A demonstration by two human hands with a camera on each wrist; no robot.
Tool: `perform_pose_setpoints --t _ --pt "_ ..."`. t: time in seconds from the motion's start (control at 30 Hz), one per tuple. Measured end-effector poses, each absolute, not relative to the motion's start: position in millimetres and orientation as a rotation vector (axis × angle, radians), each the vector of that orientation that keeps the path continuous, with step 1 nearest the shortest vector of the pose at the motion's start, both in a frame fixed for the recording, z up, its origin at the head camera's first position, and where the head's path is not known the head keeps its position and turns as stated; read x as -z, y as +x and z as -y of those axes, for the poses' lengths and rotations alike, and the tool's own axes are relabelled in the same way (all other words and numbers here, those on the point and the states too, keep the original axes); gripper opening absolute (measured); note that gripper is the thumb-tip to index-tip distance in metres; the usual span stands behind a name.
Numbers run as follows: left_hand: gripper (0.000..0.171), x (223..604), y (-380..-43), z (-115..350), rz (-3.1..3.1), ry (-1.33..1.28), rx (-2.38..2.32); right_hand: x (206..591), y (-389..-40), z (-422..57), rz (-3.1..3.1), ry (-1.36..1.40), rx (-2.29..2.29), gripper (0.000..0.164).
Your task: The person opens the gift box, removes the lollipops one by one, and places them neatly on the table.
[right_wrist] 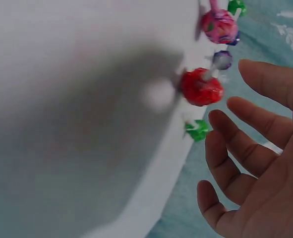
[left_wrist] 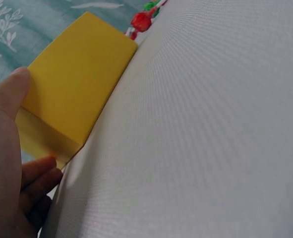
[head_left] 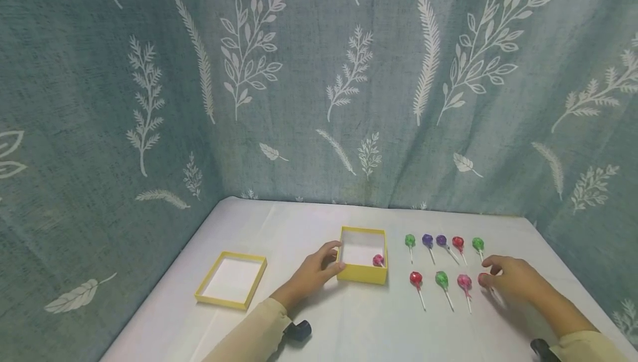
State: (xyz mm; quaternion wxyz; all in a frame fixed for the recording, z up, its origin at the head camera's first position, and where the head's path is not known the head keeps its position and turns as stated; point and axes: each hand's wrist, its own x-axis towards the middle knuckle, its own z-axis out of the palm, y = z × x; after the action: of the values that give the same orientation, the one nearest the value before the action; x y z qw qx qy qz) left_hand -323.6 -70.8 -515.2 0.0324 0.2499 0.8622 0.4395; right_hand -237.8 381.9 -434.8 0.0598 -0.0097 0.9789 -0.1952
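A yellow box point(head_left: 362, 273) with a white inside stands mid-table and holds one pink lollipop point(head_left: 378, 260). My left hand point(head_left: 316, 268) grips its left front corner, thumb at the front wall point(left_wrist: 82, 74) and fingers along the left side. To the right, wrapped lollipops lie in two rows. My right hand point(head_left: 515, 279) hovers at the right end of the near row, beside a red lollipop point(right_wrist: 202, 88) it partly covers in the head view. In the right wrist view its fingers are spread and loosely bent, apart from that lollipop. A pink lollipop point(head_left: 464, 283) lies just left of it.
The yellow-rimmed lid point(head_left: 222, 305) lies on the white table at the left. The far row has green point(head_left: 410, 240), purple point(head_left: 427, 240) and red lollipops point(head_left: 458, 243). Nearer lie another red point(head_left: 416, 279) and a green one point(head_left: 442, 280). Patterned curtains point(head_left: 299, 102) surround the back and sides.
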Motion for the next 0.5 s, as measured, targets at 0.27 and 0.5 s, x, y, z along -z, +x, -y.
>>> perform_pose_setpoints --t 0.27,0.5 --pt "0.066 513.6 -324.1 71.9 -2.653 0.767 -1.35 420.3 -249.3 -356.6 -3.014 -0.129 0.566 0.039" --pt "0.061 514.5 -323.8 70.8 -2.649 0.789 -1.361 411.2 -256.9 -321.3 -3.038 -0.278 0.556 0.037"
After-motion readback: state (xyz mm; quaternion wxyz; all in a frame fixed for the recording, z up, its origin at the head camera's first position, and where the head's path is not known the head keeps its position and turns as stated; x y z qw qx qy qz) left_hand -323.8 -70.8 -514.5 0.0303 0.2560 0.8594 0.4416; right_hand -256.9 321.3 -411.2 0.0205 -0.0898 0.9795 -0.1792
